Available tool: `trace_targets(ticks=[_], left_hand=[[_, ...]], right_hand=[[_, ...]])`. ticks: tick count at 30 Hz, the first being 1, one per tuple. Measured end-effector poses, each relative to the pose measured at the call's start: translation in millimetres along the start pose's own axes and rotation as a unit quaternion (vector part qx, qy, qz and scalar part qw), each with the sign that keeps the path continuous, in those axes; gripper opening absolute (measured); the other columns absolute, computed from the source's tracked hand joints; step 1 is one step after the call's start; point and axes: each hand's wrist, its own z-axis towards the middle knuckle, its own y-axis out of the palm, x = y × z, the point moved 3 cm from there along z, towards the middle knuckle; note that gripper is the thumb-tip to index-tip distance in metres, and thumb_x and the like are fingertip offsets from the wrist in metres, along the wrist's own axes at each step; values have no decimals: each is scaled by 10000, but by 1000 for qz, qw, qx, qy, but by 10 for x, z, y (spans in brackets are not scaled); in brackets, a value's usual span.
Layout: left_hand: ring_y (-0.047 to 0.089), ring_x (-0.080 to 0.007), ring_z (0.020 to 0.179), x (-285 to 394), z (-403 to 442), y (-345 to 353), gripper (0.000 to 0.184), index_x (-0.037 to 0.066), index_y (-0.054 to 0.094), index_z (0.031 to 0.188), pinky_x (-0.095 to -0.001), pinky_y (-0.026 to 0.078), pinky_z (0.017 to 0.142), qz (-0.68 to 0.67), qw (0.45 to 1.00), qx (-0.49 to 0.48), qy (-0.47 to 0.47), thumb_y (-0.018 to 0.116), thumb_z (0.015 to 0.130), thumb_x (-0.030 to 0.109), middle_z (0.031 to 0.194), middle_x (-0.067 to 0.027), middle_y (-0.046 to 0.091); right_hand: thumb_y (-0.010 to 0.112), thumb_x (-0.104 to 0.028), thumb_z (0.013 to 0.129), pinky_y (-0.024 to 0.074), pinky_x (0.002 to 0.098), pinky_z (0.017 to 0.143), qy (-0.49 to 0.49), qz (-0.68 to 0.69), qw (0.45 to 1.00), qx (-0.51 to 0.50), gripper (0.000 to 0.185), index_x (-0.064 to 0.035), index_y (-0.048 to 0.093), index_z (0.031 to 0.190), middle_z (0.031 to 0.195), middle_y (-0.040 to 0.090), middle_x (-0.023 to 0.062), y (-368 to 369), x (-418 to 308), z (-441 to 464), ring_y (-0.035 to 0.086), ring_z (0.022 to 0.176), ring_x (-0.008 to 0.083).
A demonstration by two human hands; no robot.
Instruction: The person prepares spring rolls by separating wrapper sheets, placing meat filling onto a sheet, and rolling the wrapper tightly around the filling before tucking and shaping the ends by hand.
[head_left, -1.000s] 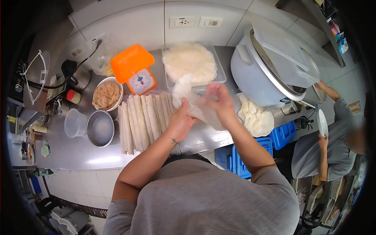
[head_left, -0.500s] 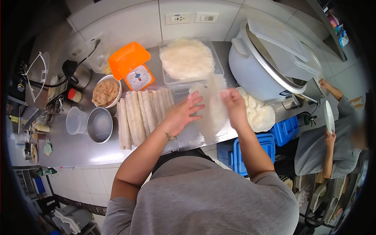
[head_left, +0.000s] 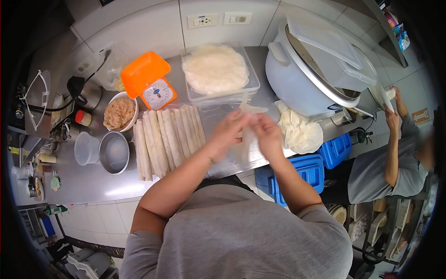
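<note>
Rolls (head_left: 167, 142) lie at nine o'clock from the wrapper (head_left: 247, 143), which hangs between the hands. The left hand (head_left: 228, 130), half curled, meets it; I cannot tell if it grips. The right hand (head_left: 269, 135) pinches it. Sheets (head_left: 302, 132) lie at three o'clock.

Wht tiled wall (head_left: 139, 28) w/ outlet (head_left: 202, 21) behind metal ctr (head_left: 86, 186), tiled flr (head_left: 97, 221) below.

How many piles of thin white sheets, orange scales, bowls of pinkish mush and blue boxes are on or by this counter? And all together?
Sheet piles: 2 (round stack, crumpled pile)
Orange scale: 1
Bowl of pinkish mush: 1
Blue boxes: 2
Total: 6
</note>
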Motion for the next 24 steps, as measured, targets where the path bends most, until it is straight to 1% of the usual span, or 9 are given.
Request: trace_targets(ticks=[3,4,8,12,14,15,18,21,24], left_hand=[[580,-169,1071,-83,56,-21,420,30,503,1284,-314,456,894,119,991,0,53,456,1007,344,1143,-74,626],[587,-165,1052,-83,61,-62,410,27,513,1270,-314,462,885,87,996,-4,37,454,1009,337,1134,-73,630],[615,-150,920,-83,57,-233,350,15,542,1221,-299,481,803,-83,996,-5,-21,437,1019,281,1080,-80,641],[626,-163,897,-116,80,-311,318,12,549,1180,-312,489,816,-179,983,9,-36,414,1026,255,1072,-88,639],[629,-167,908,-90,31,-298,324,3,562,1182,-326,507,812,-139,989,53,5,439,1018,253,1072,-99,649],[630,-169,914,-70,7,-289,327,-2,569,1183,-334,517,809,-119,990,74,25,452,1014,252,1073,-105,654],[632,-147,865,-178,37,-296,257,-1,612,1119,-316,525,765,106,988,51,99,514,983,194,1044,-97,663],[649,-168,773,-173,51,-363,215,-41,643,1033,-306,542,662,355,919,75,152,550,950,134,942,-101,674],[649,-149,826,-155,57,-493,229,-47,627,1111,-264,551,682,108,990,55,77,559,922,64,984,-99,669]], right_hand=[[578,-94,942,468,224,712,50,80,996,1,148,-4,636,1043,901,661,29,139,28,-50,574,804,66],[571,-88,938,482,250,742,118,159,980,-22,145,-6,620,1047,940,670,48,81,-79,-36,609,847,102],[561,-122,941,517,348,834,216,315,924,-33,148,-46,558,1068,1034,657,81,-33,66,4,651,909,183],[570,-127,936,522,353,838,231,379,896,-22,155,-72,537,1078,1034,646,58,-32,103,28,647,918,168],[578,-156,941,519,357,828,230,395,889,-14,227,-49,499,1125,1072,619,82,-28,263,36,638,924,178],[587,-147,935,518,346,809,230,383,895,-8,221,-44,515,1116,1058,627,83,3,227,40,638,909,173],[612,-111,914,513,313,742,205,301,931,-9,194,-24,566,1081,1006,653,85,150,127,23,640,848,157],[630,-57,883,504,281,662,158,180,970,-42,159,4,616,1029,936,678,87,199,194,32,640,766,142],[643,-12,846,497,268,608,166,171,970,-45,158,23,638,1001,888,688,89,60,254,100,637,710,135]])
